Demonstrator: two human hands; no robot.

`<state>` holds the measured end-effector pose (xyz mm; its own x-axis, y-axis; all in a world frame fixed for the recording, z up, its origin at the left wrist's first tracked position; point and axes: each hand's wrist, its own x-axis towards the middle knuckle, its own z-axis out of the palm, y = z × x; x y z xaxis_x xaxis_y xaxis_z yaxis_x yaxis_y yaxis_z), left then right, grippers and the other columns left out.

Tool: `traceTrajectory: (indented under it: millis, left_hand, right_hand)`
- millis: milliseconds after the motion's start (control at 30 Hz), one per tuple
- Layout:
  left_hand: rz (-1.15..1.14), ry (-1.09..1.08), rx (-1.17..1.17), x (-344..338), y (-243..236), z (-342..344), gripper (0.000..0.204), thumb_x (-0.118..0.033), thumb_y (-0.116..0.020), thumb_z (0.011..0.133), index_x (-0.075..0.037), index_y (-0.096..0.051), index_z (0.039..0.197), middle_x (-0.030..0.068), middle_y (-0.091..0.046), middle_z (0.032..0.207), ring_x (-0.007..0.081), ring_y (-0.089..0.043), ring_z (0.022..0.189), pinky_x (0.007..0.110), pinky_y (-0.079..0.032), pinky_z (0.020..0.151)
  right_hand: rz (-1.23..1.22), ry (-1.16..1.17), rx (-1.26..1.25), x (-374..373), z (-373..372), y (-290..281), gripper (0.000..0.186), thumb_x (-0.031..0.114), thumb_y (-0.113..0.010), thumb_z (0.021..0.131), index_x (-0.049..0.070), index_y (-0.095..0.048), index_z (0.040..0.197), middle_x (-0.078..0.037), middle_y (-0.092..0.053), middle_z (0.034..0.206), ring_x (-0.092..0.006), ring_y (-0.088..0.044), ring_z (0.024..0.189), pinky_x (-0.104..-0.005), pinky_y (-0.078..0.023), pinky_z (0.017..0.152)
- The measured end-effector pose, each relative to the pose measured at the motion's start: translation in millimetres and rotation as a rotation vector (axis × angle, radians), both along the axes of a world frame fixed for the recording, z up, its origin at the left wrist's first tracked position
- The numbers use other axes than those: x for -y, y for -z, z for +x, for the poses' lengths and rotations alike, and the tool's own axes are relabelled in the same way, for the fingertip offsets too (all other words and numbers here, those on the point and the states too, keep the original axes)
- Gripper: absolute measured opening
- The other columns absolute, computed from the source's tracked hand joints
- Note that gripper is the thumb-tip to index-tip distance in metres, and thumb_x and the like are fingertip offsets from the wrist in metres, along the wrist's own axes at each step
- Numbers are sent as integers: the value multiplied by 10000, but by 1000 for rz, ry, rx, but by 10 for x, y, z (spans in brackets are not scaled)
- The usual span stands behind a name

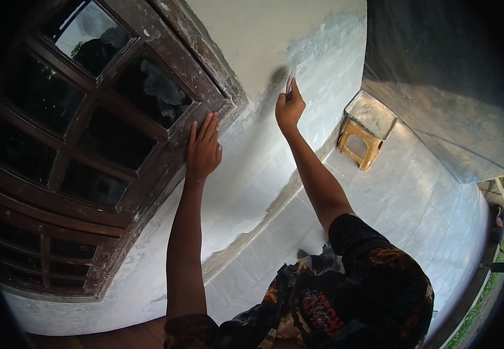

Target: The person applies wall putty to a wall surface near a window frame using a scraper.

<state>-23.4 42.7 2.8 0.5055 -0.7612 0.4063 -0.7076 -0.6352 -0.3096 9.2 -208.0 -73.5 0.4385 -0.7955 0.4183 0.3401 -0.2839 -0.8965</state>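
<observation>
My left hand (204,146) lies with its fingers stretched out flat on the brown wooden window frame (176,136), close to its corner. My right hand (290,109) is raised in front of the wall (263,151), its fingers closed around a putty knife (291,82). Only a thin pale edge of that tool shows, pointing up near a rough whitish patch (327,43) on the cream wall. Whether its blade touches the surface is hard to tell. Fresh-looking white and grey coating covers the wall below and right of the window.
A yellow-brown plastic stool (361,145) stands in the wall's corner, with a white-smeared tray (373,115) on top. Grey tiles (403,180) cover the floor. A darker wall (432,93) rises on the right. The window's glass panes (112,136) are on the left.
</observation>
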Motion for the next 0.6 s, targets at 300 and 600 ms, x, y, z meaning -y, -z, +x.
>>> traceTrajectory:
  millis: [300, 600]
  left_hand:
    - [17, -21, 20, -51, 49, -18, 587, -83, -552, 810, 50, -472, 1377, 104, -358, 1551, 220, -263, 1470, 492, -180, 1201]
    - [-356, -13, -63, 303, 348, -136, 574, -53, -361, 883, 69, -377, 1444, 173, -301, 1569, 305, -221, 1486, 565, -91, 1186]
  right_hand:
    - [-206, -458, -55, -1010, -1014, 395, 436, -33, -609, 831, -6, -606, 1266, -154, -646, 812, -234, -651, 742, -312, -506, 724]
    - [721, -1051, 91, 82, -1570, 136, 153, 198, -627, 966, 71, -707, 941, -30, -700, 895, -105, -625, 805, -317, -542, 774]
